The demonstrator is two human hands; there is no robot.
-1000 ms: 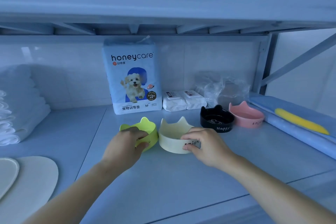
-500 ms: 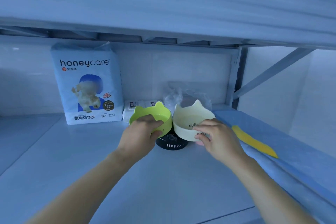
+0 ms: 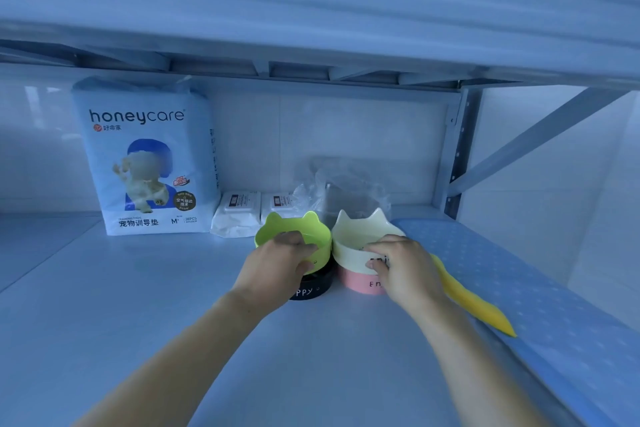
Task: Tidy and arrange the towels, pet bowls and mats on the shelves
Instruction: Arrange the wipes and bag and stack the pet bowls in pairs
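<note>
My left hand (image 3: 277, 265) grips the front rim of a green cat-eared bowl (image 3: 294, 232), which sits on top of a black bowl (image 3: 313, 288) on the shelf (image 3: 173, 305). My right hand (image 3: 403, 269) grips the front wall of a cream cat-eared bowl (image 3: 360, 236), stacked on a pink bowl (image 3: 356, 282). The two stacks stand side by side near the shelf's back right. Both lower bowls are mostly hidden by my hands and the bowls above them.
A tall honeycare pad pack (image 3: 145, 156) stands at the back left, with two white wipe packs (image 3: 239, 213) beside it and a crumpled clear bag (image 3: 346, 184) behind the bowls. A blue dotted mat (image 3: 519, 288) with a yellow strip (image 3: 474, 302) lies along the right.
Both hands carried the green and cream bowls rightward and set them onto the black and pink bowls. The camera view shifted right; the towel stack left the frame.
</note>
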